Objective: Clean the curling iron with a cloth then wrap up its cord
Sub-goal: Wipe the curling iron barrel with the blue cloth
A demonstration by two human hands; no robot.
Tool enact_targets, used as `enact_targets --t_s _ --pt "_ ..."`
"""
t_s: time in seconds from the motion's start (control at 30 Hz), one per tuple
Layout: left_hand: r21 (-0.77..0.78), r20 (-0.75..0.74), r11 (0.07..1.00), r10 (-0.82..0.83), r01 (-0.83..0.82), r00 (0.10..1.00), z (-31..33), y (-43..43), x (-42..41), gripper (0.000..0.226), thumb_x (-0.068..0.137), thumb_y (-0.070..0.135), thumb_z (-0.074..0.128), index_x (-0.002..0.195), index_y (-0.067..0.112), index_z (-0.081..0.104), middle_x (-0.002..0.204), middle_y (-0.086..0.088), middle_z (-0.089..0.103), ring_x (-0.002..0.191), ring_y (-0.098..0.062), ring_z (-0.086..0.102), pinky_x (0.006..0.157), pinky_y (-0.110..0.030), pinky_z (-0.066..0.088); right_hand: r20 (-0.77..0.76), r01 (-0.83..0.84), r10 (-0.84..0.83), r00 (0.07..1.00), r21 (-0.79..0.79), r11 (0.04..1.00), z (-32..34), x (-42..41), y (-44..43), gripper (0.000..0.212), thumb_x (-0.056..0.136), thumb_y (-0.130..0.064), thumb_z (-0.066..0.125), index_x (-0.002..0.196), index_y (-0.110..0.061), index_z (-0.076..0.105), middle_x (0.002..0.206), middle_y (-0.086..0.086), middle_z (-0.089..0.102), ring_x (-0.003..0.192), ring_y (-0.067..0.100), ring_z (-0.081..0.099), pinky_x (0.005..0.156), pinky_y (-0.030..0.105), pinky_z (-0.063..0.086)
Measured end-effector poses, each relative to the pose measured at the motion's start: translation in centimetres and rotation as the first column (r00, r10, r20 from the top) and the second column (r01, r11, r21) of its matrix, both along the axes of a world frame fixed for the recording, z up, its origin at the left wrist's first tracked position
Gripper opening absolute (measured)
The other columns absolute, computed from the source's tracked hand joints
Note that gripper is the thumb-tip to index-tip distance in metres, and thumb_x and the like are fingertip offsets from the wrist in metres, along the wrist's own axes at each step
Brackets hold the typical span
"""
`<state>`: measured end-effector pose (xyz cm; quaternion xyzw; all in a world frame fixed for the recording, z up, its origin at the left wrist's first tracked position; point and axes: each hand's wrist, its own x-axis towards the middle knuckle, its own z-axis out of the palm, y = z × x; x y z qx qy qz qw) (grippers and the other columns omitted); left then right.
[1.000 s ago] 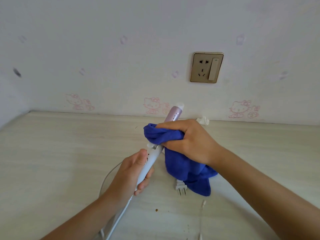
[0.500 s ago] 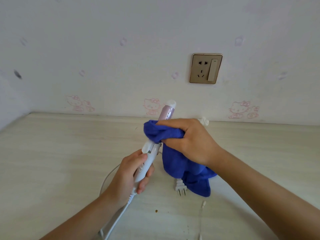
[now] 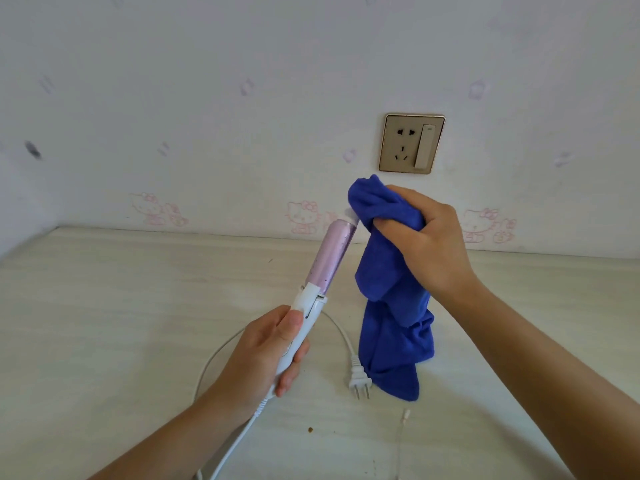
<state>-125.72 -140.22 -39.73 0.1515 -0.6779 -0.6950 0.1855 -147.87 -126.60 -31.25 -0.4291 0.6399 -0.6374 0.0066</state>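
1. Curling iron [image 3: 313, 296] is held tilted above the middle of the desk [image 3: 104, 306], its white handle low and near, its lilac barrel leaning up and right toward the far wall.
2. Risk on the left: the cord [image 3: 212, 355] leaves the foot of the handle, drops out of view at the near edge, and loops loose on the desk around the left hand. A wide swing of the iron could drag that loop into a tangle and make the wrapping step harder.
3. Risk in the middle: the plug [image 3: 360, 379] lies unplugged on the desk, just beside the hanging end of the cloth [image 3: 391, 306]. A careless sweep of the cloth could catch and flick it.
4. Risk on the right: the cloth is bunched only at the white tip, leaving the barrel bare. I judge it could slide off the end, leaving the barrel unwiped.
5. Left hand [image 3: 263, 358]: wrapped round the handle, thumb lying along its upper side, fingers curled beneath, a firm grasp.
6. Right hand [image 3: 426, 244]: clenched round the upper bunch of cloth, just right of the iron's tip. The rest of the cloth hangs down toward the desk.
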Motion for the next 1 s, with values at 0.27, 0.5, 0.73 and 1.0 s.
enact_targets --t_s 0.27,0.5,0.73,1.0 --pt "-0.054 -0.044 0.998 -0.013 0.01 0.999 0.1 0.3 0.1 0.043 0.088 0.056 0.059 0.088 0.013 0.063 0.067 -0.009 0.053 0.037 -0.017 0.036 0.04 -0.023 0.03 -0.062 -0.157 0.161 0.985 0.066 0.985 -0.2 0.7 0.0 0.043 0.091 -0.001 0.065 0.124 -0.028 0.072 0.115 -0.007 0.076 0.108 0.013 0.07 0.089 0.024 0.057" --pt "-0.069 -0.034 0.998 -0.006 0.004 0.999 -0.2 0.2 0.1 0.044 0.09 0.057 0.058 0.087 0.014 0.062 0.066 -0.009 0.053 0.037 -0.016 0.037 0.04 -0.023 0.032 -0.05 -0.195 0.212 0.976 0.227 0.954 -0.1 1.1 0.1 0.051 0.089 -0.004 0.068 0.126 -0.037 0.07 0.113 -0.011 0.076 0.102 0.01 0.072 0.085 0.019 0.057" --pt "0.027 -0.073 0.999 0.044 -0.043 0.996 -0.6 0.1 0.4 0.072 0.086 0.066 0.058 0.103 -0.004 0.06 0.067 -0.011 0.054 0.036 -0.017 0.037 0.039 -0.022 0.031 0.08 -0.376 0.369 0.926 0.274 0.885 -1.0 4.1 -0.7 0.028 0.092 -0.005 0.069 0.113 -0.023 0.076 0.094 0.009 0.073 0.083 0.018 0.068 0.08 0.031 0.056" --pt "-0.018 -0.018 0.995 0.096 -0.096 0.995 0.0 0.2 0.0 0.088 0.077 0.085 0.057 0.093 -0.001 0.054 0.063 -0.01 0.055 0.034 -0.018 0.036 0.04 -0.022 0.03 0.032 -0.236 0.234 0.972 0.18 0.955 -0.9 4.8 -0.9 0.028 0.096 -0.029 0.07 0.119 -0.034 0.054 0.087 0.002 0.074 0.073 0.019 0.068 0.068 0.037 0.059"
